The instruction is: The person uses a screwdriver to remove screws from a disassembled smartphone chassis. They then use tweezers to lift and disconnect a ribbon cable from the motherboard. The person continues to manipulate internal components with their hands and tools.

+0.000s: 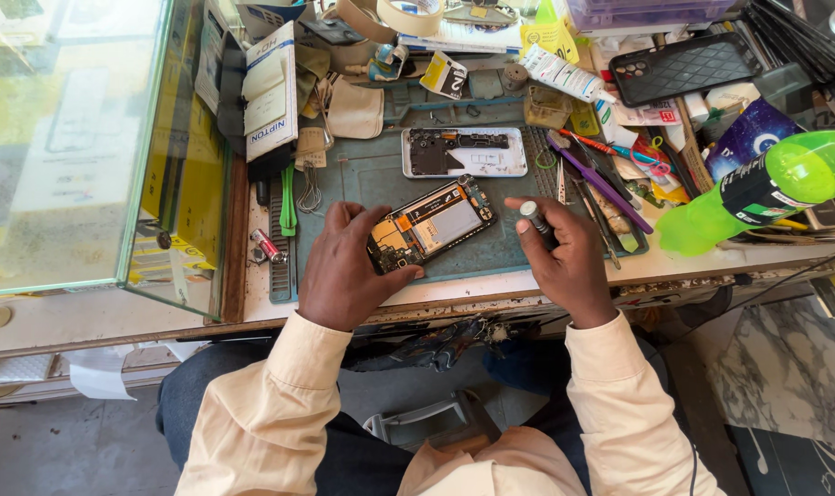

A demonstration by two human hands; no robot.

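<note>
left hand (341, 268) grip closed on 1 opened black smartphone with exposed circuit board (430, 225), near counter (491, 283) front edge | right hand (564, 260) grips 1 grey-capped screwdriver (536, 220) | 1 white phone back cover (465, 152) behind | 1 green plastic bottle (771, 184) at right edge | little bare mat between

Mat (371, 174) is dull teal, bottle (784, 179) neon green with a black label, phone case (682, 66) black with a diamond pattern, sleeves (280, 404) pale peach, spudger (601, 179) purple, opened phone (431, 225) orange and silver inside.

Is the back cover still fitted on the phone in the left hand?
No, the phone in the left hand lies open, its circuit boards bare.
</note>
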